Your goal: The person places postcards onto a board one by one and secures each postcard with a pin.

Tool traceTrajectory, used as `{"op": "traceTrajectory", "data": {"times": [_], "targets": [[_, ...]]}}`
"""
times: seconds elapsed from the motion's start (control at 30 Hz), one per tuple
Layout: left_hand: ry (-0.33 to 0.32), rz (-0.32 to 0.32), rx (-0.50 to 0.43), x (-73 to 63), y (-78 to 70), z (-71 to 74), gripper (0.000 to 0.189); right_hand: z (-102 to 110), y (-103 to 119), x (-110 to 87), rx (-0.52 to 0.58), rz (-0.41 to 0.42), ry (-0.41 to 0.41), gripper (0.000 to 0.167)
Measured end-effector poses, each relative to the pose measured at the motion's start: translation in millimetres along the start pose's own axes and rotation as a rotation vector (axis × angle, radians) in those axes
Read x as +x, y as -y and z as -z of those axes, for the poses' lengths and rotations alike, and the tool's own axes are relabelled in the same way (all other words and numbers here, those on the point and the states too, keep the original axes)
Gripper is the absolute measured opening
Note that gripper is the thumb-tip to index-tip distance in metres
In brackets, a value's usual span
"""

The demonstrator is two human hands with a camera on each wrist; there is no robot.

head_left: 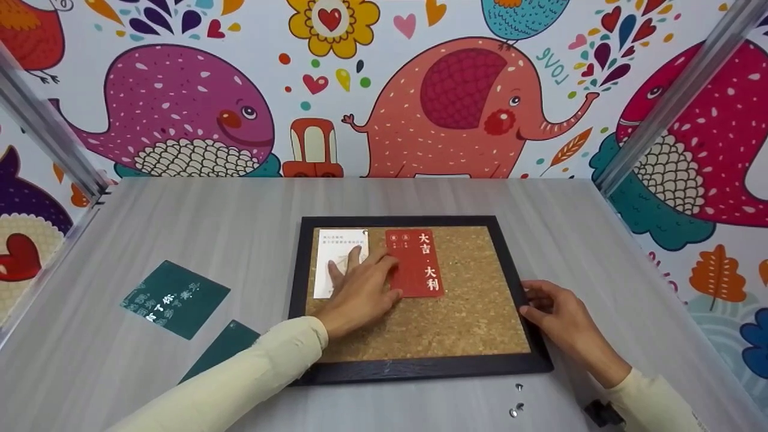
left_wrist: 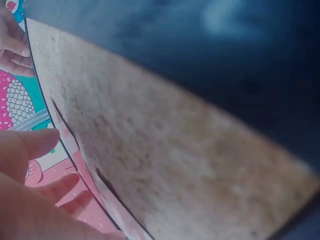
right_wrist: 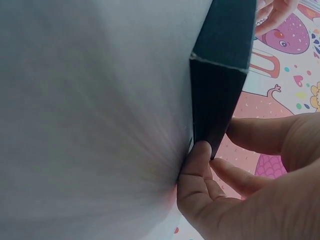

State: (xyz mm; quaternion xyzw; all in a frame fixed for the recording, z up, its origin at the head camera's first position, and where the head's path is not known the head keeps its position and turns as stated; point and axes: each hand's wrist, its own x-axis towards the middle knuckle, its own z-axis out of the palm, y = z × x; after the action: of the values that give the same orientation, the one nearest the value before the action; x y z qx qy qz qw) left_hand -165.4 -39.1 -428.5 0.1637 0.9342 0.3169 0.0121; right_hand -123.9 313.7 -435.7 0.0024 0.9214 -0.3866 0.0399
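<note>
- To the left of the corkboard (head_left: 468, 324), a green card (head_left: 177, 300) with pale lettering is left lying flat on the table (head_left: 150, 228).
- Nearer the corkboard's front left corner, a second green card (head_left: 222, 348) is partly hidden by a sleeve (head_left: 282, 354).
- On the corkboard's upper left, a white card (head_left: 327, 255) is placed; what looks like a pin (head_left: 365, 232) is seen at its top right corner.
- Over the corkboard's left half, the left hand (head_left: 360, 294) is spread, nothing being clasped; both cards beneath are touched by its fingers.
- Just right of the white card, a red card (head_left: 417, 264) is laid on the corkboard, apparently unpinned; its positioning is judged to be the step in hand.
- At the corkboard's right edge, the black frame is grasped between thumb and fingers by the right hand (head_left: 561, 315).
- Just off the corkboard's front right corner, loose pins (head_left: 519, 407) are scattered; by judgement, one is called for next, to be pushed through the red card while it is steadied.
</note>
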Motion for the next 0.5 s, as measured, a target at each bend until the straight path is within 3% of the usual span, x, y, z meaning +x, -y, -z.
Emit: {"op": "traceTrajectory", "data": {"times": [0.5], "targets": [[-0.001,-0.021,0.018,-1.1,1.4,-0.8,0.045,0.5,-0.8,-0.1,0.014,-0.006,-0.002,0.047]]}}
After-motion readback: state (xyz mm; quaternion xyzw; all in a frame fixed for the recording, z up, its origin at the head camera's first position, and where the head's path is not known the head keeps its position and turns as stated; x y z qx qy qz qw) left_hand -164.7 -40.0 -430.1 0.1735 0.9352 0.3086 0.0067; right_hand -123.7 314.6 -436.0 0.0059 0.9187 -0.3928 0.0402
